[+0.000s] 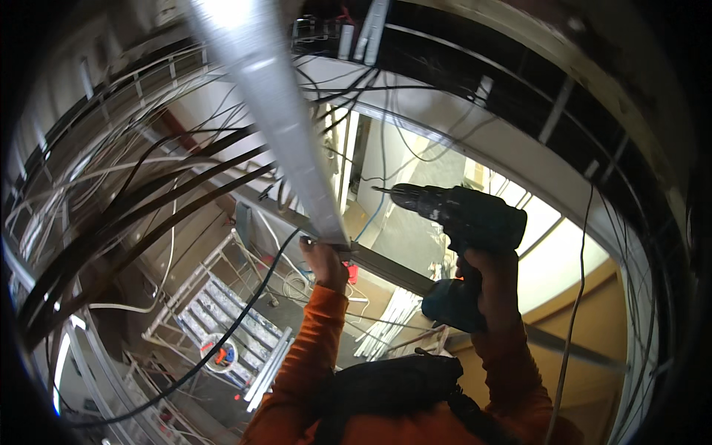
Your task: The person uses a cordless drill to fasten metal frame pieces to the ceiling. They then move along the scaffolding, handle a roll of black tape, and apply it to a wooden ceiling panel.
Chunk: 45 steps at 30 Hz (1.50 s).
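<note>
My right hand (491, 278) is closed round the grip of a cordless drill (478, 211), dark with a teal tint, held up on the right. Its thin bit points left, toward a long silvery metal profile (285, 126), and stands apart from it. That profile slants down from the top of the view. At its lower end, my left hand (326, 265) is closed on the metal, with some fingers hidden. A horizontal metal rail (393, 271) runs from beside this hand to the right, passing behind the drill's battery.
Thick dark cables (185, 200) and bundled thin wires (81, 163) crowd the left. A black cable (245, 315) loops past my left forearm. Far below stand a scaffold platform (259, 334), a white bucket (220, 354) with orange items, and a pile of white strips (389, 319).
</note>
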Available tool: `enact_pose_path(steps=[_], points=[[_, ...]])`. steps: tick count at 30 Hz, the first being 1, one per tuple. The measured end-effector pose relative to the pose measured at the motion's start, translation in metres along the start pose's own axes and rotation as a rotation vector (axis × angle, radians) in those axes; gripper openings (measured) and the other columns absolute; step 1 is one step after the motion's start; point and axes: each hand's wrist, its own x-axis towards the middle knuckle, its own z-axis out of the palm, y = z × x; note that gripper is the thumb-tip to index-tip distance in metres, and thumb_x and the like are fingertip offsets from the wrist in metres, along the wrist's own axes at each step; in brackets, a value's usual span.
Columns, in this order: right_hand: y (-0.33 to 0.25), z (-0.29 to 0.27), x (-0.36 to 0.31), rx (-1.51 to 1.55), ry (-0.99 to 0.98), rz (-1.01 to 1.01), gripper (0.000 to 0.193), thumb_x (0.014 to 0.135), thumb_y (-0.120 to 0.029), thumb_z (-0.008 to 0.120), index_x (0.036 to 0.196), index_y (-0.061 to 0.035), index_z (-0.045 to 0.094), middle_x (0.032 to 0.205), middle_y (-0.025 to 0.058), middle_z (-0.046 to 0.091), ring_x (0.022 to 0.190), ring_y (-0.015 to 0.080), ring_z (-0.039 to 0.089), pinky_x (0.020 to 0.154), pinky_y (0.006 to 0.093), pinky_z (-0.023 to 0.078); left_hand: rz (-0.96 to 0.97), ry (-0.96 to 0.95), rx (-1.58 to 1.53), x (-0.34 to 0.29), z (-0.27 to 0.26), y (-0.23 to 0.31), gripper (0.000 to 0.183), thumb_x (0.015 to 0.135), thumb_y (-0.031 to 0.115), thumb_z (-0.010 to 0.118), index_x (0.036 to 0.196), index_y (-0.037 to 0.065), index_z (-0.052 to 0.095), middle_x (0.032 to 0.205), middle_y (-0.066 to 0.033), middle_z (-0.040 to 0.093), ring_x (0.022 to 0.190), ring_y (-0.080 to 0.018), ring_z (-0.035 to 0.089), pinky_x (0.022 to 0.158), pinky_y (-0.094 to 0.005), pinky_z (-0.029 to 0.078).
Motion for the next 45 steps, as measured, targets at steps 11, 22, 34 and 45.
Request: enact_pose_path(steps=[11, 22, 34, 45], points=[[0.053, -0.028, -0.023, -0.085, 0.003, -0.002, 0.026, 0.086, -0.003, 0.068, 0.112, -0.0011, 0.064, 0.086, 0.0054, 0.067, 0.073, 0.0145, 0.065, 0.064, 0.0313, 0.054, -0.228, -0.203, -0.329, -0.001, -0.047, 0.024, 0.054, 0.101, 0.023, 0.066, 0.146, 0.005, 0.044, 0.125, -0.0097, 0.059, 0.111, -0.0219, 0.063, 0.092, -0.0391, 0.058], [0.060, 0.002, -0.034, -0.316, -0.104, -0.056, 0.036, 0.084, -0.007, 0.066, 0.119, 0.0015, 0.063, 0.090, 0.0093, 0.067, 0.074, 0.0167, 0.064, 0.066, 0.0321, 0.053, -0.393, 0.399, 0.082, -0.021, -0.149, 0.143, 0.054, 0.104, 0.056, 0.042, 0.109, 0.009, 0.069, 0.079, -0.0091, 0.067, 0.075, -0.0260, 0.065, 0.084, -0.0513, 0.054], [0.015, -0.011, -0.068, 0.091, 0.223, -0.126, 0.044, 0.087, -0.017, 0.067, 0.126, 0.0011, 0.060, 0.104, 0.0133, 0.068, 0.077, 0.0188, 0.065, 0.069, 0.0314, 0.055, -0.833, -0.530, -0.516, -0.123, -0.082, 0.241, 0.060, 0.114, 0.040, 0.029, 0.057, 0.021, 0.038, 0.040, 0.0035, 0.035, 0.032, -0.0173, 0.042, 0.041, -0.0339, 0.038], [0.000, -0.053, -0.084, -0.001, 0.308, -0.104, 0.042, 0.095, -0.021, 0.063, 0.131, -0.0014, 0.056, 0.112, 0.0099, 0.062, 0.095, 0.0178, 0.059, 0.082, 0.0316, 0.050, -0.787, -0.847, -0.837, -0.130, -0.067, 0.202, 0.070, 0.104, 0.067, 0.023, 0.061, 0.017, 0.045, 0.046, 0.0042, 0.041, 0.037, -0.0155, 0.050, 0.062, -0.0313, 0.041]])
